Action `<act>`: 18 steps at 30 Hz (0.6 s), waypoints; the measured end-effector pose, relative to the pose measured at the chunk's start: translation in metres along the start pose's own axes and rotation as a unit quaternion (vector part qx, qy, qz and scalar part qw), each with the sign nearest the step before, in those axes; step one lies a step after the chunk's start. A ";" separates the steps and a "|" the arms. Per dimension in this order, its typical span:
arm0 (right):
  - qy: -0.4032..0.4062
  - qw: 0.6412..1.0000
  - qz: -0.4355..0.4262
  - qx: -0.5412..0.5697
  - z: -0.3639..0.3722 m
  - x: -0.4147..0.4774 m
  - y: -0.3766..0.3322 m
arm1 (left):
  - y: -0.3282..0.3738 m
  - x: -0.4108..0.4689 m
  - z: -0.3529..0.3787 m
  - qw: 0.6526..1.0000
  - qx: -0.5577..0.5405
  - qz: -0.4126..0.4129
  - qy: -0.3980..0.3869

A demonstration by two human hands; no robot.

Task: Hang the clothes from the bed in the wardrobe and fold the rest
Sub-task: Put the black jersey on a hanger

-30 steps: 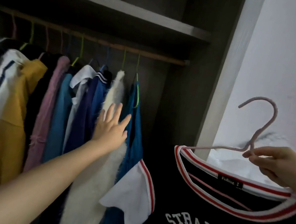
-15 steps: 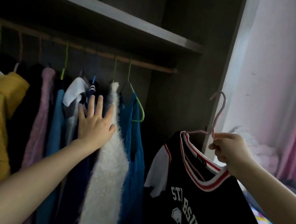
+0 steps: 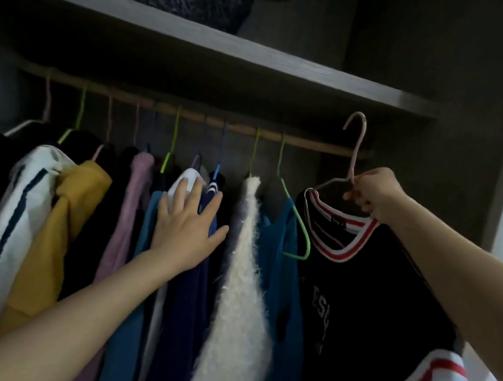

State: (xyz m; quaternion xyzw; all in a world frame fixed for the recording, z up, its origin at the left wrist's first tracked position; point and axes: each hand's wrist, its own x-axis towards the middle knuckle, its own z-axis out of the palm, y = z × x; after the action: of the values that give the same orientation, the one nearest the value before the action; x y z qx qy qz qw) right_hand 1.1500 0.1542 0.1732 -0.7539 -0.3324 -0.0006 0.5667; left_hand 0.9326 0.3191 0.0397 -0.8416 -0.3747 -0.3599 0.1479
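- Jersey (image 3: 375, 292), black with a striped collar, is hanging at three o'clock on a pink hanger (image 3: 355, 160); my right hand (image 3: 371, 193) is pinching its neck, hook rising above the wooden rail (image 3: 310, 144).
- My left hand (image 3: 186, 229), fingers spread, is pressing the hung navy garment (image 3: 190, 296) at nine o'clock.

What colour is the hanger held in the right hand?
Pale pink; the hanger shows clearly in the head view.

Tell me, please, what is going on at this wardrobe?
A person is hanging clothes. The right hand grips a pink hanger carrying a black jersey, held up near the right end of the wooden rail, its hook not yet on it. The left hand presses flat against the hung clothes, beside a white fluffy top.
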 end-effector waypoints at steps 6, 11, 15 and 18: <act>-0.001 1.000 -0.007 0.001 0.038 0.056 -0.005 | -0.003 0.014 0.005 0.999 -0.007 -0.037 -0.019; -0.008 0.999 -0.002 0.034 0.060 0.106 -0.002 | -0.004 0.011 0.010 0.996 -0.013 -0.066 -0.062; -0.035 0.996 -0.010 0.079 0.081 0.142 0.008 | -0.012 0.010 0.009 0.994 0.025 -0.065 -0.086; -0.064 0.995 -0.005 0.073 0.097 0.153 0.028 | -0.014 0.006 0.007 0.994 0.029 -0.063 -0.083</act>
State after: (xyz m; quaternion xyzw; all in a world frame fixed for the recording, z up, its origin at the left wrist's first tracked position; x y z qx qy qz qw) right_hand 1.2467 0.3100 0.1727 -0.7071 -0.3710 0.0685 0.5980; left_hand 0.9282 0.3355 0.0382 -0.8390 -0.4478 -0.2860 0.1174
